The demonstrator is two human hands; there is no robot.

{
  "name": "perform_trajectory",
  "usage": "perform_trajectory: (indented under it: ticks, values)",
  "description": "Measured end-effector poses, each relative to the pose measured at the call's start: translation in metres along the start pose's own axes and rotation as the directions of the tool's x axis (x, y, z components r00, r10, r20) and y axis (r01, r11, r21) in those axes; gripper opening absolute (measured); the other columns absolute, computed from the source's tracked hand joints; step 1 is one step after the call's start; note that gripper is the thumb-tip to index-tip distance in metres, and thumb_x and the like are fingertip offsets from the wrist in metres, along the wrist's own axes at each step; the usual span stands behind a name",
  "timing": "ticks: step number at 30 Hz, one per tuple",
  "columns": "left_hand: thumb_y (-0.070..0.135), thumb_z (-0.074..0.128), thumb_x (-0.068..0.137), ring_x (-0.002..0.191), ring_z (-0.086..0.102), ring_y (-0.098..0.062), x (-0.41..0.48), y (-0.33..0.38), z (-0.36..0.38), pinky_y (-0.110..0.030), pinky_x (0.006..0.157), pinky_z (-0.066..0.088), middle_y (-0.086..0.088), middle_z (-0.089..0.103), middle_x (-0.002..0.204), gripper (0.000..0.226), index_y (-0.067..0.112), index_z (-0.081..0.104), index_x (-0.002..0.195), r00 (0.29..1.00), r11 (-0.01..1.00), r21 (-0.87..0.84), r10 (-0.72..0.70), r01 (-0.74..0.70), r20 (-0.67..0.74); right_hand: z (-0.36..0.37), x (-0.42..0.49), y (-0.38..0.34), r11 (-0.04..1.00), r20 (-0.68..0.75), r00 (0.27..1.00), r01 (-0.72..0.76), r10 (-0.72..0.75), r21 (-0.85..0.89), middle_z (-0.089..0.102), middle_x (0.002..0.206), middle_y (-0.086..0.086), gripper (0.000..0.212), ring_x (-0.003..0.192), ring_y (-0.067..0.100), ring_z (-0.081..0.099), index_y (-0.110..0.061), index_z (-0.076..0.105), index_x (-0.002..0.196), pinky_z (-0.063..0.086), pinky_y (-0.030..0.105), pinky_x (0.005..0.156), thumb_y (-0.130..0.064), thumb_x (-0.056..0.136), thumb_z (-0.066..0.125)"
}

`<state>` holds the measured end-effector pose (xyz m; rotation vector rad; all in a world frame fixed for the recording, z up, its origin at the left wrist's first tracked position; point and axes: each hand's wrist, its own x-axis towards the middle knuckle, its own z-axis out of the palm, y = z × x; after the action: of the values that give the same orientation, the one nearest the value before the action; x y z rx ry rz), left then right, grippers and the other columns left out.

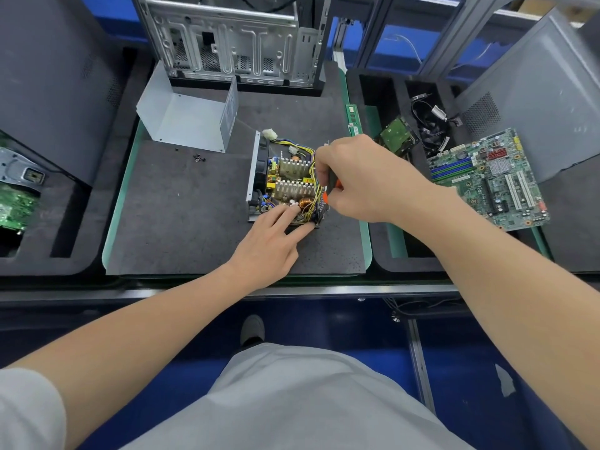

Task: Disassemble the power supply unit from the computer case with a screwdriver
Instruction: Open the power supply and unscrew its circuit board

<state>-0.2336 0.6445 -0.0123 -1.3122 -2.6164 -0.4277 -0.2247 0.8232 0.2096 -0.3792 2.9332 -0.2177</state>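
The PSU [289,180] sits open on the mat [181,222], out of the case [233,43], with its cover [191,118] behind-left and loose screws [199,158] near. The left hand [266,248] presses straight fingers on its near edge. The right hand [363,180] is curled round the screwdriver [337,185] at its right side — tip hidden. Likely step: freeing the board. Next the tip must seat squarely — wires crowd there.
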Motion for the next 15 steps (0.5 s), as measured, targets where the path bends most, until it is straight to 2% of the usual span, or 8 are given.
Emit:
perform_trajectory:
  ticks: [15]
  values:
    - [0.020, 0.052, 0.095, 0.136, 0.042, -0.037, 0.0001, 0.0008, -0.0029, -0.049, 0.110, 0.040, -0.016, 0.045, 0.150, 0.046, 0.019, 0.056, 0.141, 0.999, 1.000, -0.018, -0.021, 0.021, 0.041, -0.0005, -0.0026, 0.0039, 0.999, -0.025, 0.999, -0.042, 0.042, 0.017, 0.059, 0.094, 0.001, 0.015, 0.086, 0.021, 0.057, -0.016, 0.066, 0.097, 0.056, 0.045, 0.077, -0.011, 0.083, 0.065]
